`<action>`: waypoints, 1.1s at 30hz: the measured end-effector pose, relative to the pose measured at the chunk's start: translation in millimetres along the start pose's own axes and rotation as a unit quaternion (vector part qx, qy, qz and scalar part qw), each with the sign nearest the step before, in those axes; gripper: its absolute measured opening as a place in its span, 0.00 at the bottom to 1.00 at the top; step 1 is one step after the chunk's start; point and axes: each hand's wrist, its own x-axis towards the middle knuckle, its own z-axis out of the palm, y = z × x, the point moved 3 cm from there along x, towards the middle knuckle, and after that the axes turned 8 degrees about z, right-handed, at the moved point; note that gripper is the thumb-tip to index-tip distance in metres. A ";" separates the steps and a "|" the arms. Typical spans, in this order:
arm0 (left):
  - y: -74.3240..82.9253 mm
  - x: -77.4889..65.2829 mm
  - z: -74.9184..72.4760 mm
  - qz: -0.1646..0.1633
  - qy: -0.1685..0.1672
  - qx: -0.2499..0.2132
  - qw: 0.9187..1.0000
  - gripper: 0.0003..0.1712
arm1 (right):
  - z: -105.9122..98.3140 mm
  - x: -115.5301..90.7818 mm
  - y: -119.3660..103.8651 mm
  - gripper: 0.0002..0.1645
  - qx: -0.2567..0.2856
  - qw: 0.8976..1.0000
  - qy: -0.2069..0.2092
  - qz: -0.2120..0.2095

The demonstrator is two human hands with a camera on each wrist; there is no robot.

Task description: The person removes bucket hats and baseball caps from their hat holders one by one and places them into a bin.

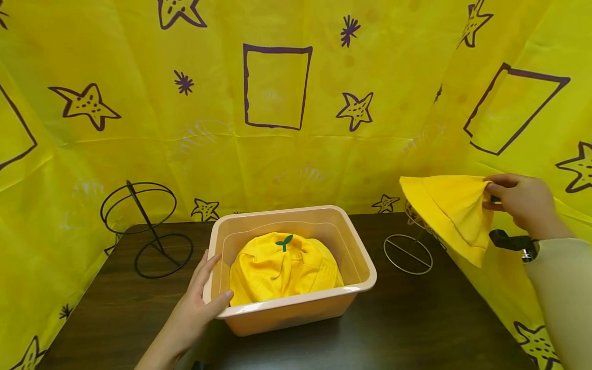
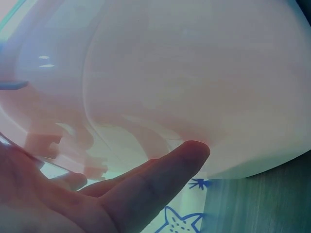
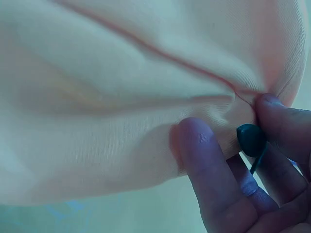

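A pale orange plastic tub (image 1: 296, 314) stands on the dark table, and a yellow hat (image 1: 296, 267) with a green sprout on its crown lies inside it. At the tub's left front corner my left hand (image 1: 199, 303) holds the rim, thumb over the edge and fingers along the outer side. In the left wrist view a fingertip (image 2: 192, 151) rests against the tub wall (image 2: 204, 87). My right hand (image 1: 522, 200) pinches a second yellow hat (image 1: 448, 205) by the top of its crown, brim to the left. Its green sprout (image 3: 251, 141) shows between the fingers in the right wrist view.
On the left of the table (image 1: 106, 308) stands a black wire hat stand (image 1: 148, 226). A lighter wire stand (image 1: 408, 254) stands at the right, its upper part behind the raised hat. Yellow cloth (image 1: 296, 164) with drawn stars hangs behind and at both sides.
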 end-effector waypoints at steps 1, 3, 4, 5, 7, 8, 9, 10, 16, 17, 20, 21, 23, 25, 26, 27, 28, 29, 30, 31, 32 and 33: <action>-0.1 0.1 0.2 0.000 0.000 -0.001 1.000 0.43 | -2.6 0.1 3.2 0.22 0.014 1.000 0.005 0.009; -0.4 0.3 0.3 0.001 0.000 -0.002 1.000 0.43 | -7.9 0.3 8.8 0.17 0.035 0.999 0.013 0.020; -0.5 0.3 0.4 0.001 0.000 -0.003 1.000 0.43 | -11.0 0.0 11.1 0.16 0.041 0.999 0.020 0.024; -0.7 0.3 0.3 0.000 0.000 -0.004 1.000 0.43 | -14.3 -0.6 13.1 0.17 0.047 0.998 0.026 0.029; -1.1 0.0 0.1 -0.003 0.000 -0.001 1.000 0.43 | -21.8 -2.6 15.4 0.20 0.053 0.997 0.042 0.036; -1.3 0.0 0.0 -0.005 0.000 0.000 1.000 0.43 | -25.6 -3.5 16.0 0.18 0.058 0.996 0.049 0.039; -1.4 -0.1 -0.2 -0.007 0.001 0.000 1.000 0.44 | -29.4 -5.0 15.6 0.17 0.067 0.995 0.054 0.043; -1.1 -0.2 -0.2 -0.009 0.001 0.000 1.000 0.44 | -33.3 -6.3 14.8 0.14 0.075 0.995 0.056 0.045; 0.5 0.7 -1.2 -0.003 0.001 0.001 1.000 0.44 | -52.7 -7.7 7.8 0.08 0.264 0.964 0.041 0.002; 0.7 0.9 -1.3 -0.001 0.000 0.001 1.000 0.44 | -56.4 -4.1 10.1 0.08 0.299 0.954 0.035 -0.013; 0.7 1.3 -1.4 0.002 0.000 -0.002 1.000 0.44 | -72.8 19.1 29.4 0.09 0.354 0.933 0.014 -0.065; 0.5 1.3 -1.3 0.001 0.000 -0.003 1.000 0.44 | -79.2 29.3 37.5 0.10 0.371 0.925 0.007 -0.082; 0.2 1.5 -0.8 -0.003 -0.001 -0.008 1.000 0.44 | -89.3 44.1 48.2 0.12 0.390 0.913 -0.004 -0.116; -0.2 1.2 -0.5 -0.006 -0.001 -0.010 1.000 0.44 | -94.1 45.2 44.2 0.13 0.401 0.905 -0.013 -0.140; -0.3 1.2 -0.4 -0.007 -0.002 -0.012 1.000 0.44 | -93.6 38.4 34.5 0.12 0.402 0.904 -0.015 -0.145; -0.2 1.2 -0.3 -0.007 -0.003 -0.013 1.000 0.44 | -91.4 28.4 22.0 0.11 0.402 0.903 -0.016 -0.149; -0.4 0.9 -0.3 -0.007 -0.002 -0.013 1.000 0.44 | -87.9 16.3 7.3 0.11 0.402 0.903 -0.016 -0.153; -0.3 0.7 -0.4 -0.006 -0.003 -0.013 1.000 0.44 | -83.9 3.3 -8.3 0.10 0.405 0.901 -0.020 -0.154; -0.3 0.6 -0.5 -0.005 -0.002 -0.013 1.000 0.44 | -79.8 -9.3 -23.5 0.09 0.404 0.901 -0.021 -0.156; -0.2 0.5 -0.6 -0.005 -0.002 -0.013 1.000 0.44 | -75.8 -21.0 -37.7 0.08 0.398 0.904 -0.018 -0.159; -0.4 0.5 -0.6 -0.004 -0.002 -0.011 1.000 0.45 | -72.7 -29.6 -49.2 0.08 0.395 0.904 -0.018 -0.161; -0.6 0.3 -0.5 -0.004 -0.002 -0.010 1.000 0.45 | -69.9 -36.6 -59.3 0.08 0.386 0.908 -0.015 -0.163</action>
